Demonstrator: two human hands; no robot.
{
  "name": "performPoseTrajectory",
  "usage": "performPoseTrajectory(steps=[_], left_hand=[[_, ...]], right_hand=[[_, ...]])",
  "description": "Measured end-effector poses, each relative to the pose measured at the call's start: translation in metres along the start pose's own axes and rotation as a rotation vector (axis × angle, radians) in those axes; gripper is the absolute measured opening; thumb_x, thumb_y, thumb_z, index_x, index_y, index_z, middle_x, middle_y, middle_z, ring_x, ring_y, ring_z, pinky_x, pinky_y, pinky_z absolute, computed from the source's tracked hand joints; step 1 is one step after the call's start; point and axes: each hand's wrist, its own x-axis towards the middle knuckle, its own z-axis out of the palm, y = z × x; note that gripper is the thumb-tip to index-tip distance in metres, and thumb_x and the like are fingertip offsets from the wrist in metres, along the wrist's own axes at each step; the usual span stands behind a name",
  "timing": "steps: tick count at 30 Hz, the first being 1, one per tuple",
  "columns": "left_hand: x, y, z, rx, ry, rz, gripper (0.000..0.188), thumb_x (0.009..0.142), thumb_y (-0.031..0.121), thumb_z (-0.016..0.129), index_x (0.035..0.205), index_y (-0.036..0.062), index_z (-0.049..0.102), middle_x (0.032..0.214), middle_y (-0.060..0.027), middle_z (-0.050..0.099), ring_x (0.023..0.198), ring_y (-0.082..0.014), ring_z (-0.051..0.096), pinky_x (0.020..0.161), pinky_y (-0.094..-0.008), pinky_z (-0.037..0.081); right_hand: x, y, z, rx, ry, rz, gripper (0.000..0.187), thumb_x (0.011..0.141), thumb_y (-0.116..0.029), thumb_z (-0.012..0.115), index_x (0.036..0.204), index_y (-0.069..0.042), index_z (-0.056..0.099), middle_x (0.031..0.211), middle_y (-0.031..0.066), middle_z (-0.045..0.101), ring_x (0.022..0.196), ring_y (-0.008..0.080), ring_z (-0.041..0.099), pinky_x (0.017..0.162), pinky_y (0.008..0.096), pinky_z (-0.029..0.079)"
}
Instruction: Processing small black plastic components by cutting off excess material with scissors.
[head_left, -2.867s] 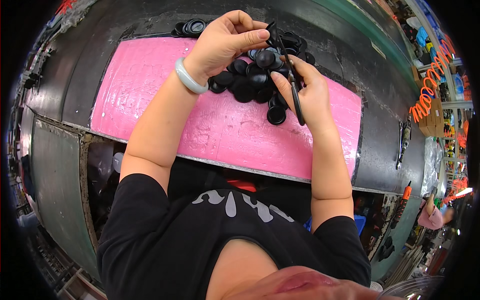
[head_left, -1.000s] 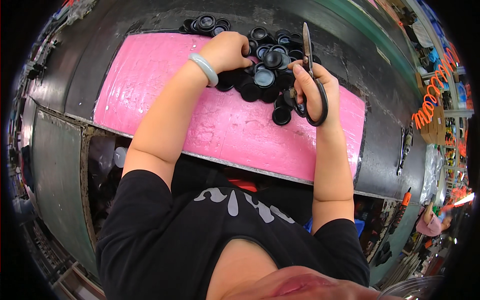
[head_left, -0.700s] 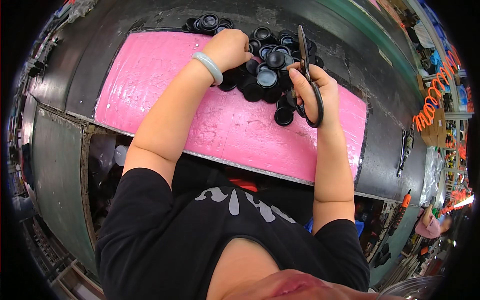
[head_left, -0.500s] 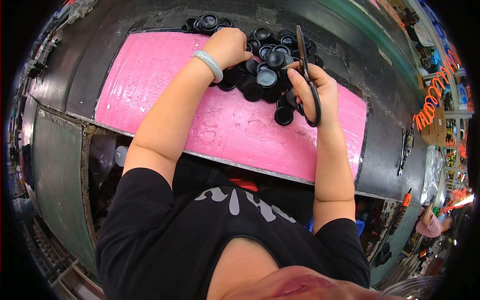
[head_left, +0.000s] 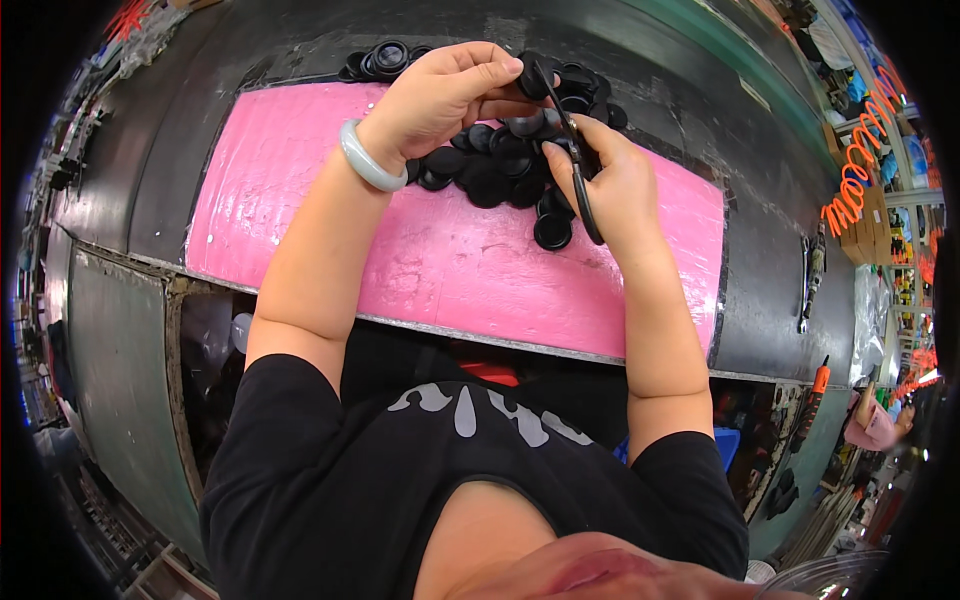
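Observation:
A round black rubber cap (head_left: 533, 78) is pinched at its edge in my left hand (head_left: 445, 92), raised above a heap of similar caps. My right hand (head_left: 615, 180) grips a pair of black-handled scissors (head_left: 578, 175), whose blades point up and away, touching or crossing in front of the held cap. Beneath and between both hands lies the heap of black caps (head_left: 488, 182), partly hidden by my fingers. One loose cap (head_left: 553, 231) rests at the heap's near edge. Farther left, behind my left wrist, sits a smaller cluster of caps (head_left: 388, 58).
A pink, plastic-covered mat (head_left: 450, 270) lies on the dark workbench (head_left: 770, 280). Tools (head_left: 811, 280) lie at the bench's right side, near an orange coiled hose (head_left: 850, 200) and cardboard boxes (head_left: 868, 225). Another person (head_left: 873, 422) is far off at the right.
My left hand has come up from the heap with a cap, turning palm inward. My right hand has moved slightly left, bringing the scissor blades to that cap.

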Motion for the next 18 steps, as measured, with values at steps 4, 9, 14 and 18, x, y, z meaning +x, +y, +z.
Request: performPoseTrajectory(steps=[4,9,14,18], left_hand=[[0.0006,0.0004,0.0012,0.186,0.133,0.024,0.011,0.094,0.009,0.060,0.102,0.0010,0.057,0.112,-0.0148,0.065,0.100,-0.0203,0.066,0.094,-0.0337,0.054],[0.0001,-0.0005,0.0010,0.214,0.177,0.169,0.020,0.085,0.000,0.071,0.096,0.0040,0.055,0.109,-0.0148,0.067,0.095,-0.0176,0.066,0.087,-0.0311,0.055],[-0.0005,-0.0002,0.0017,0.267,0.193,0.221,0.024,0.084,0.000,0.073,0.088,0.0071,0.050,0.104,-0.0157,0.068,0.089,-0.0167,0.066,0.081,-0.0295,0.054],[0.0006,-0.0027,-0.0045,0.245,0.182,0.234,0.023,0.083,0.000,0.073,0.089,0.0063,0.052,0.101,-0.0146,0.069,0.087,-0.0162,0.067,0.080,-0.0295,0.055]], right_hand=[[0.0011,0.0000,-0.0033,-0.060,0.050,-0.073,0.035,0.076,-0.025,0.074,0.105,-0.007,0.067,0.076,0.0095,0.062,0.068,0.0279,0.061,0.062,0.0377,0.048],[0.0024,0.0008,-0.0045,-0.060,0.040,-0.150,0.036,0.076,-0.022,0.074,0.108,-0.007,0.066,0.076,0.0094,0.059,0.072,0.0278,0.059,0.064,0.0387,0.047],[0.0040,0.0039,-0.0042,-0.063,0.047,-0.194,0.032,0.076,-0.020,0.073,0.105,-0.007,0.067,0.073,0.0100,0.059,0.068,0.0287,0.059,0.062,0.0393,0.047],[0.0038,0.0063,-0.0029,-0.088,0.042,-0.221,0.025,0.078,-0.019,0.071,0.100,-0.007,0.067,0.069,0.0118,0.061,0.063,0.0316,0.060,0.059,0.0409,0.047]])
